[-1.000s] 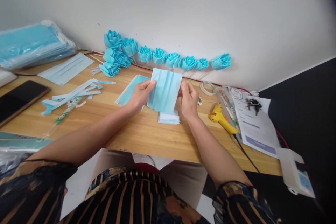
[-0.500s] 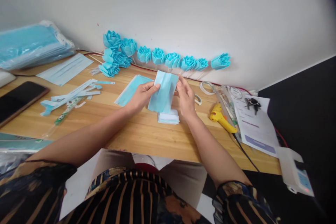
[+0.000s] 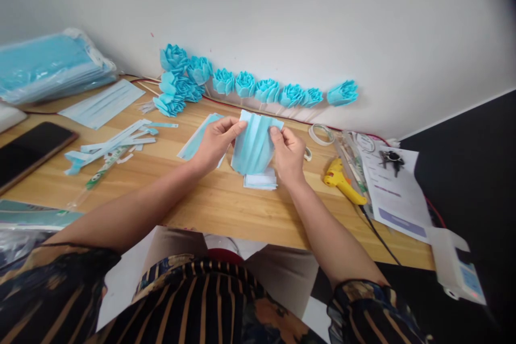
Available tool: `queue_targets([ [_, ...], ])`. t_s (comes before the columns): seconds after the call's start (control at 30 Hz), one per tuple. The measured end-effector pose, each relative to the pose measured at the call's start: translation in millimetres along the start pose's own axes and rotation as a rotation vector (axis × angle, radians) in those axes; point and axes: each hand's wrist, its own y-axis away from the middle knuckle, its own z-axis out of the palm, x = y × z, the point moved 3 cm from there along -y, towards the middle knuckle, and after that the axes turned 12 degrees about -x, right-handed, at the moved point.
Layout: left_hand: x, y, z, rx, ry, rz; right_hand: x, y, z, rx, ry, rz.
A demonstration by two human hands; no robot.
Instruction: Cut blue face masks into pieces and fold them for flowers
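A pleated light-blue face mask sheet [image 3: 253, 143] is held up between my two hands, its folds spread a little. My left hand [image 3: 217, 140] pinches its upper left edge between thumb and fingers. At the upper right edge, my right hand [image 3: 289, 153] pinches it with the thumb in front. Below the sheet lies a small stack of pale folded pieces [image 3: 260, 179], partly covered by it. Behind my left hand are flat blue mask sheets [image 3: 196, 140] on the wooden table [image 3: 234, 215].
Blue handmade flowers [image 3: 245, 84] on sticks line the wall. Cut strips [image 3: 108, 145], a phone [image 3: 34, 150] and a bag of masks [image 3: 48, 67] are at left. A tape roll [image 3: 321, 134], yellow glue gun [image 3: 342, 181], papers [image 3: 393, 188] and keys [image 3: 392, 160] are at right.
The sheet has been pulled wider and its pleats now show. My right hand has shifted right, and its thumb has come onto the front of the sheet.
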Motion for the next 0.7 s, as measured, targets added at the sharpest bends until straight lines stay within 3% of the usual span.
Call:
queue_targets([
  [0.23,-9.5,-6.5,-15.0,0.152,0.026,0.036,10.1,0.5,-7.1,0.124,0.082,-0.014],
  [0.53,-8.5,-9.4,-15.7,0.081,-0.023,-0.083,18.4,-3.7,-9.2,0.147,-0.078,-0.032],
  [0.7,-7.6,-9.6,-18.0,0.129,-0.2,-0.007,19.8,-3.3,-6.8,0.114,-0.115,-0.011],
])
